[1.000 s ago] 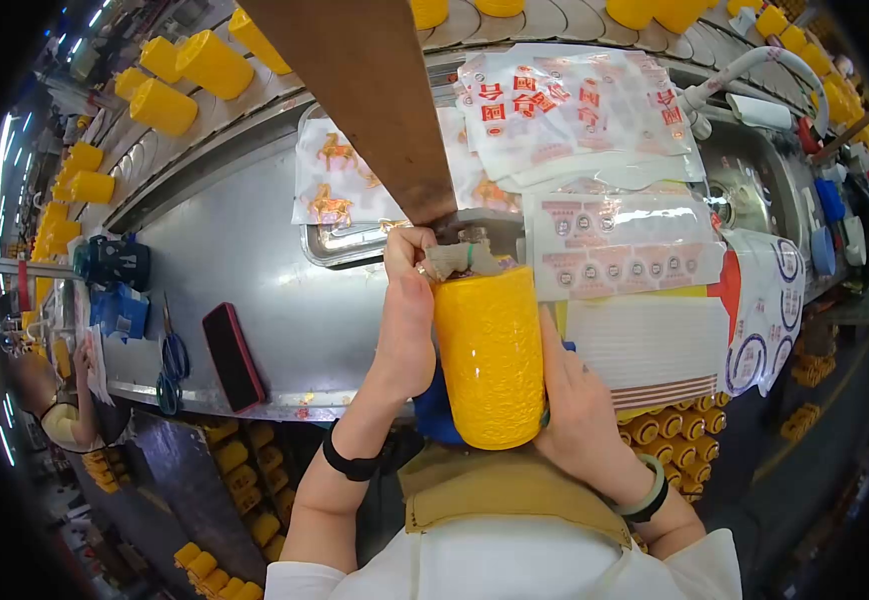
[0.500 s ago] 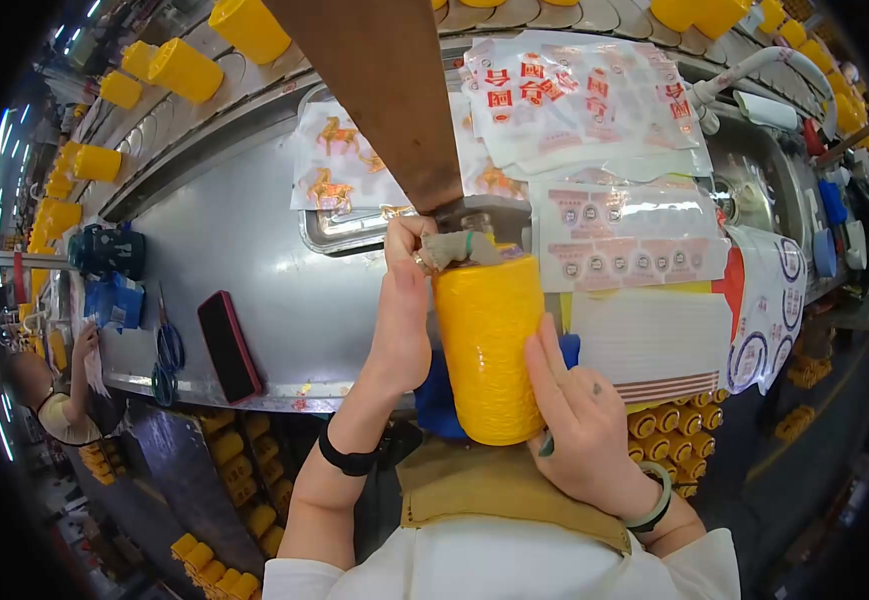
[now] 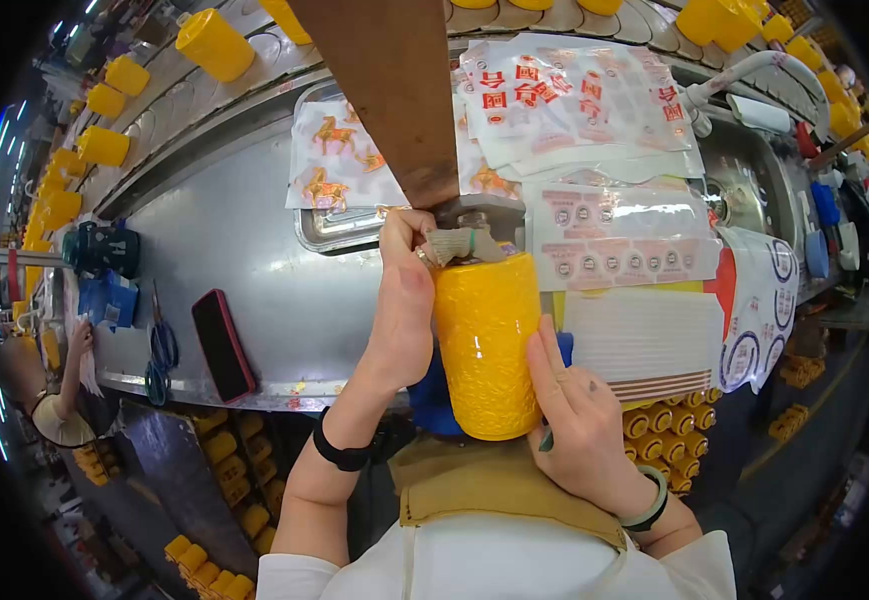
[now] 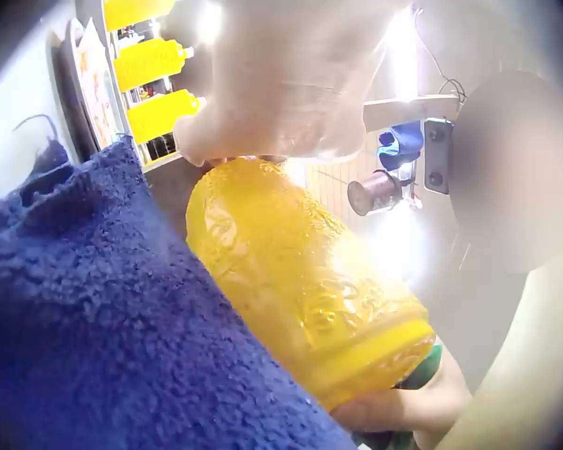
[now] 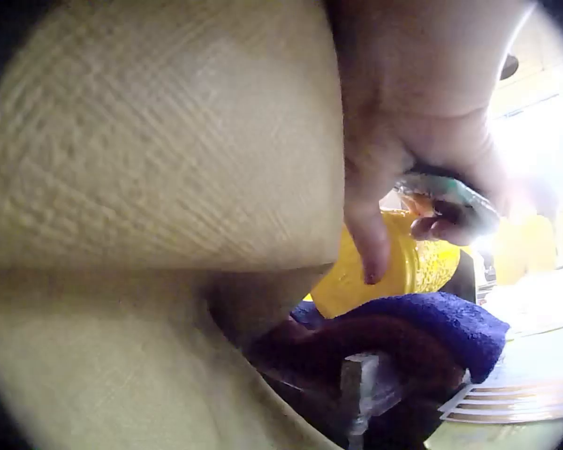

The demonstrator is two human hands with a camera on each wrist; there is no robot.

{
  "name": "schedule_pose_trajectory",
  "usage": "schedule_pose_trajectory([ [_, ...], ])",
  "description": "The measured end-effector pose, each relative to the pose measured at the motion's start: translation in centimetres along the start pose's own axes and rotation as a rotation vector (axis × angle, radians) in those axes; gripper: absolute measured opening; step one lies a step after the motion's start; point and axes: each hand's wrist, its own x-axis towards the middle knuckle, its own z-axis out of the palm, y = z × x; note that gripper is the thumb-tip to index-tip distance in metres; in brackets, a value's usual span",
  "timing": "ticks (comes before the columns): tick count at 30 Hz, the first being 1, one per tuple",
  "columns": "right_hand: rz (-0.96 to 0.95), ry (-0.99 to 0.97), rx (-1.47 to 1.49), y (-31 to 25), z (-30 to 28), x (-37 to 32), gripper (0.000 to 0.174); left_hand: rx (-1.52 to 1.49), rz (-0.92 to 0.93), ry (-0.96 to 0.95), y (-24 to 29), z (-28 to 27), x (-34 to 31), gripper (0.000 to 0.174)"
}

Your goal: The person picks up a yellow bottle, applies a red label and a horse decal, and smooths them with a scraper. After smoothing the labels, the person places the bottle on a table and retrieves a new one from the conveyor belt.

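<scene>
A glossy yellow bottle [image 3: 487, 350] lies tilted in front of the body, its neck pointing away at the tray. My left hand [image 3: 403, 310] grips its neck end, a grey cloth cover [image 3: 450, 245] on one finger. Two straight fingers of my right hand [image 3: 585, 430] press along the bottle's right side; the others curl round a small green-edged thing [image 3: 547, 440], also seen as a green-edged piece [image 5: 450, 192] in the right wrist view. In the left wrist view the bottle [image 4: 291, 281] rests by a blue towel [image 4: 122, 309].
A brown post [image 3: 385, 90] comes down just beyond the bottle. A metal tray [image 3: 330, 232] with gold horse stickers stands behind, printed sheets [image 3: 580, 100] and a sink [image 3: 745, 185] to the right. A phone [image 3: 223, 345] and scissors [image 3: 162, 350] lie left. Yellow bottles line the conveyor; another person stands far left.
Two right fingers have straightened and come round onto the bottle's side. The bottle has moved slightly toward the body; my left hand keeps its grip.
</scene>
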Motion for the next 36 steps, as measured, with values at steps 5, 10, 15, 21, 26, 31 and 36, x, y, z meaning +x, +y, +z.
schedule_pose_trajectory([
  [5,-0.011,0.016,0.022,0.3,0.1,-0.2,0.083,0.462,0.096,-0.017,0.2,-0.1,0.3,0.072],
  [10,0.029,-0.034,0.148,0.7,-0.4,-0.5,0.083,0.801,0.335,-0.014,3.2,0.6,0.2,0.066],
  [15,0.334,-0.077,0.484,4.4,-3.2,-1.9,0.041,0.654,0.232,0.088,2.6,0.7,-4.2,0.076],
  [21,0.492,0.063,0.02,7.7,-2.5,-5.4,0.018,0.46,0.075,0.066,1.2,1.3,-10.7,0.123],
  [26,0.577,0.031,-0.089,7.2,0.0,-7.0,0.02,0.392,0.135,0.055,-0.6,2.5,-12.4,0.135],
  [31,0.65,0.049,-0.061,7.1,0.6,-7.1,0.018,0.504,0.138,0.093,0.7,3.4,-12.6,0.126],
  [36,0.603,0.038,0.054,7.4,0.0,-7.4,0.013,0.597,0.198,0.226,1.2,4.9,-12.1,0.116],
])
